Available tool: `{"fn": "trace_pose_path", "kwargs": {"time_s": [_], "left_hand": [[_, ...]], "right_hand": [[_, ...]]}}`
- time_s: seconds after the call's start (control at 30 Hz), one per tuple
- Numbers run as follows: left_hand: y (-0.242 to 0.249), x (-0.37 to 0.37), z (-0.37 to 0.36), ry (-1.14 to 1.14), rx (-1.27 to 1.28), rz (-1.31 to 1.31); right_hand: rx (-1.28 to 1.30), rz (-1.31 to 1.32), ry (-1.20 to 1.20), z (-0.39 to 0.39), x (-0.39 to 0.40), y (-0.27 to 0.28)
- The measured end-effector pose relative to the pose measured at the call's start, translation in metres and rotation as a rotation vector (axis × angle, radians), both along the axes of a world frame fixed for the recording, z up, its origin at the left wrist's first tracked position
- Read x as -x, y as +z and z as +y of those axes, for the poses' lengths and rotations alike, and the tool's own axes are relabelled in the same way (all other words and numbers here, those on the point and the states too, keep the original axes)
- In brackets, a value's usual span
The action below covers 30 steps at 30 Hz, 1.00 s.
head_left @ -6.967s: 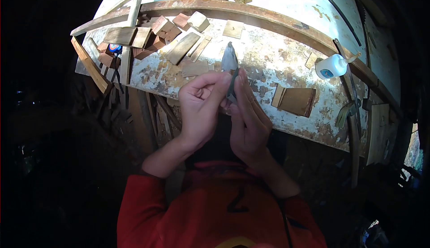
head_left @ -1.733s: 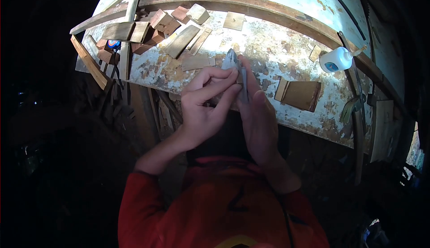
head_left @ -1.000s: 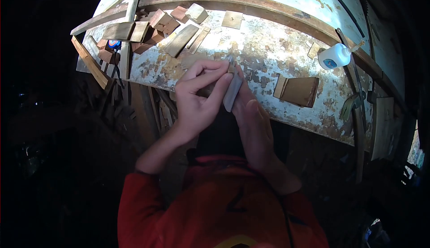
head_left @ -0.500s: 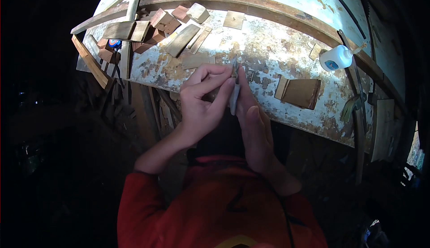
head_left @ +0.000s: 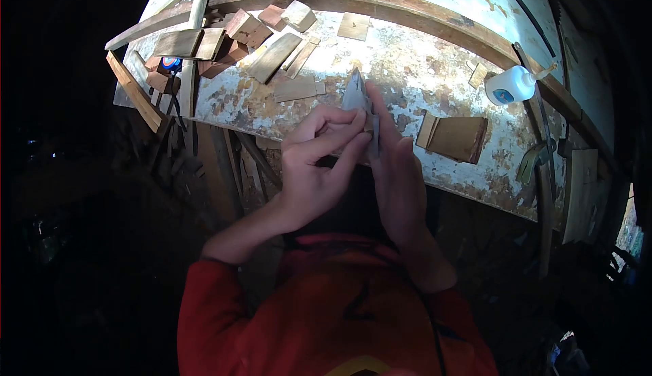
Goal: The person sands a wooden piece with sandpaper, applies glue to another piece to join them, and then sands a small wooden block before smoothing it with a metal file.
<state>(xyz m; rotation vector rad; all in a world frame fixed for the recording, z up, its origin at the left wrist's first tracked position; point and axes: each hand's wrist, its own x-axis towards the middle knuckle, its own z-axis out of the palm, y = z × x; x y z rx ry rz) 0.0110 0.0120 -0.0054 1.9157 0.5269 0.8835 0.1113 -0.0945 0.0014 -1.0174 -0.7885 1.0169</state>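
Over the front edge of the workbench (head_left: 272, 121), my two hands meet around a thin grey folded piece (head_left: 354, 94), perhaps sandpaper, its pointed end toward the bench. My left hand (head_left: 319, 165) pinches it between thumb and bent fingers. Along its other side lies my right hand (head_left: 397, 179), fingers stretched forward and thumb raised, pressing against it. A narrow pale strip (head_left: 375, 135) shows between the palms. Just beyond the fingertips a flat wood piece (head_left: 296, 90) lies on the bench.
A stack of thin wood pieces (head_left: 456, 138) lies to the right, with a white glue bottle (head_left: 511, 85) behind it. Wood blocks (head_left: 246, 28) and offcuts (head_left: 274, 57) cover the left side. A long wooden rail (head_left: 380, 1) crosses the back. A tape measure (head_left: 170, 63) sits far left.
The grey piece has turned from edge-on to show its broad face, and it points farther forward. Both hands have shifted slightly right.
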Motion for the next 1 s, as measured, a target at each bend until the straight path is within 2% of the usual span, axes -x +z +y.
{"fn": "trace_pose_path", "kwargs": {"time_s": [0.13, 0.17, 0.27, 0.33, 0.37, 0.43, 0.5, 0.57, 0.63, 0.7, 0.77, 0.87, 0.93, 1.0], "left_hand": [[0.007, 0.000, 0.018, 0.077, 0.016, 0.039], [0.002, 0.000, 0.011, 0.063, -0.019, -0.025], [0.006, 0.001, 0.005, 0.005, -0.046, 0.031], [0.006, 0.001, 0.005, 0.039, -0.049, 0.008], [0.006, 0.001, 0.005, 0.052, -0.049, -0.003], [0.001, 0.002, -0.001, 0.001, -0.009, 0.001], [0.000, -0.001, 0.012, 0.046, 0.004, 0.005], [0.000, -0.001, 0.019, 0.084, 0.083, 0.006], [0.001, -0.002, 0.004, 0.023, 0.011, -0.022], [0.001, -0.002, 0.001, -0.001, 0.011, -0.017], [-0.004, 0.000, 0.018, 0.063, -0.029, 0.001], [0.000, -0.002, 0.003, 0.060, 0.009, -0.036], [0.006, -0.004, 0.000, 0.023, -0.015, -0.021], [0.004, -0.002, 0.010, 0.067, -0.072, -0.006]], "right_hand": [[-0.006, 0.061, 0.020, 0.001, -0.001, 0.003], [-0.011, 0.064, 0.023, 0.002, -0.003, 0.003], [0.017, 0.113, 0.063, 0.000, -0.006, 0.003], [0.016, -0.059, 0.037, -0.002, 0.007, 0.006], [0.010, -0.060, 0.045, -0.002, 0.005, 0.010], [0.029, 0.103, 0.062, 0.001, -0.005, 0.007], [0.027, 0.091, 0.063, 0.002, -0.006, 0.007], [0.010, -0.076, 0.039, -0.003, 0.005, 0.006], [0.025, 0.103, 0.039, 0.003, -0.006, 0.001], [0.014, 0.131, 0.025, 0.001, -0.005, 0.002], [-0.040, 0.012, -0.006, -0.002, 0.009, 0.011], [0.034, 0.160, -0.007, 0.003, -0.005, 0.008], [0.016, 0.156, 0.026, 0.002, -0.006, 0.007], [0.000, 0.027, 0.038, -0.007, 0.004, 0.012]]}}
